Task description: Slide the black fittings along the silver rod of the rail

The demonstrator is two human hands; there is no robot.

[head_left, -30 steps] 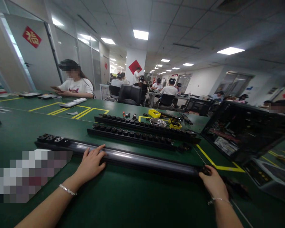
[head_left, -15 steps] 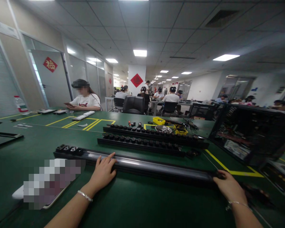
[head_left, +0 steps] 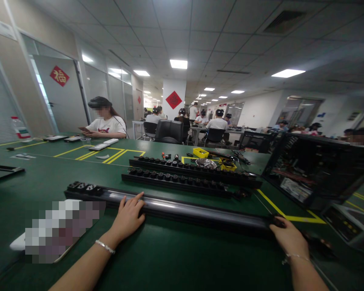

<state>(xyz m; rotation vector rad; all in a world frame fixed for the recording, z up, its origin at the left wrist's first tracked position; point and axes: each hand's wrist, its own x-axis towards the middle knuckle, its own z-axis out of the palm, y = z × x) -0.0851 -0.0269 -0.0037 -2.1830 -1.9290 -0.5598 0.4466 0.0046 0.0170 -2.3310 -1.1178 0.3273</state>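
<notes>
A long black power strip point(head_left: 182, 208) lies slantwise across the table before me. A few sockets show at its left end; a dark glossy length covers most of the rest. My left hand point(head_left: 129, 214) lies on the strip left of its middle, fingers stretched and apart. At the strip's right end my right hand point(head_left: 288, 236) is closed around the end piece, thumb on the near side; its fingertips are partly hidden. Beyond the strip lie two more black strips, a nearer socket strip point(head_left: 176, 186) and a farther socket strip point(head_left: 197, 171), with rows of sockets showing.
A blurred-out phone-like object point(head_left: 63, 234) lies left of my left arm. An open computer case point(head_left: 315, 169) and a metal box point(head_left: 348, 222) stand at right. Behind the strips are a yellow bin point(head_left: 200, 152) and a metal dish point(head_left: 206, 163). A person point(head_left: 104, 121) sits across the table.
The whole view has shifted slightly, so most things appear a little farther left. Both hands keep their places on the power strip.
</notes>
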